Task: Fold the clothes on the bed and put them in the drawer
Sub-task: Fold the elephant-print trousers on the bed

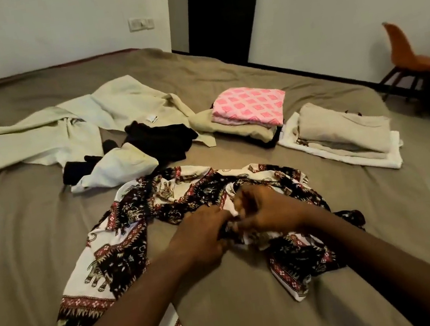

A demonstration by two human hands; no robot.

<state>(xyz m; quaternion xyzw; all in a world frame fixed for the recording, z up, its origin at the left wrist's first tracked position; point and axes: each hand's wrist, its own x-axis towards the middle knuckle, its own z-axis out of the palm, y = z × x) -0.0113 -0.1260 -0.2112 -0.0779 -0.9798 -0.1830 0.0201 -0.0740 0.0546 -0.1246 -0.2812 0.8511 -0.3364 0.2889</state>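
The left hand [200, 235] and right hand [266, 211], close together, clutch bunched fabric of the elephant-print garment [110, 258], crumpled by the bed's [22, 235] near edge; folded piles [250, 106] sit toward its right edge.

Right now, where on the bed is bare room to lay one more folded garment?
Bare sheet lies left of the elephant-print garment, below the cream robe, and right of it, before the beige stack. Crowded: the middle, with black clothes and the pink stack.
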